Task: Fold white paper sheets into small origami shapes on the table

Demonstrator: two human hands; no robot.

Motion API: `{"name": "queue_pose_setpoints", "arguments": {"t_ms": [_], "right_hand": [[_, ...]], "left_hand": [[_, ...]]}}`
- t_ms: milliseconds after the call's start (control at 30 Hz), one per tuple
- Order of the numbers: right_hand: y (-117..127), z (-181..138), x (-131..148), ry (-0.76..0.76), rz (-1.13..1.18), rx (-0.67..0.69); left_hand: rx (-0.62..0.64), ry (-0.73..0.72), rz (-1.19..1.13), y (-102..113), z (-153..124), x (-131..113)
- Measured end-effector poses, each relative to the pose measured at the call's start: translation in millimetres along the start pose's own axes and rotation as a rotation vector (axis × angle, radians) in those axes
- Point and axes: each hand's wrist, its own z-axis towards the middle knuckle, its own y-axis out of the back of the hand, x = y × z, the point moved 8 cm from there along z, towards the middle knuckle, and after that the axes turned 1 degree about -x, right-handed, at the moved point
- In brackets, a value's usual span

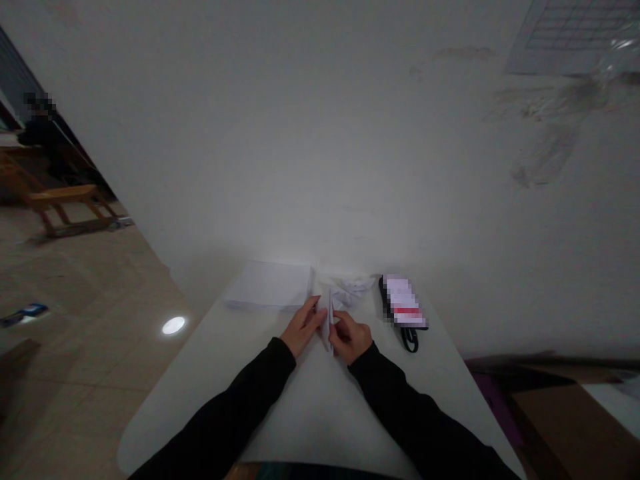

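Note:
Between my hands a folded piece of white paper (pixel 325 327) stands on edge above the table, its layers partly apart. My left hand (pixel 302 327) grips its left side, thumb across the near face and fingers behind. On the other side my right hand (pixel 351 337) pinches the right edge between thumb and fingers. Just behind the hands lie crumpled or folded white paper pieces (pixel 356 288). A stack of white paper sheets (pixel 273 285) rests at the back left of the table, close to my left hand.
The white table (pixel 310 407) stands against a pale wall (pixel 310 147). A black case with a strap and a blurred-out screen or card (pixel 406 303) lies at the back right. A cardboard box (pixel 575 427) is at the lower right. Far left, a person (pixel 47 137) is near a wooden chair (pixel 65 195).

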Motion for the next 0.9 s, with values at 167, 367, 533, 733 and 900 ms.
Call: {"name": "queue_pose_setpoints", "arguments": {"t_ms": [167, 367, 533, 733, 900], "right_hand": [[0, 1, -4, 0.02, -0.1, 0.025], [13, 2, -2, 0.056, -0.209, -0.131], [23, 3, -2, -0.059, -0.074, -0.199], [13, 4, -23, -0.275, 0.333, -0.08], [4, 8, -22, -0.239, 0.599, -0.02]], "left_hand": [[0.078, -0.055, 0.053, -15, -5, -2], [0.061, -0.207, 0.171, -29, -18, -26], [-0.03, -0.316, 0.255, -19, -21, -41], [0.015, -0.049, 0.03, -4, -3, -14], [0.004, 0.198, -0.271, 1, 0, 4]]}}
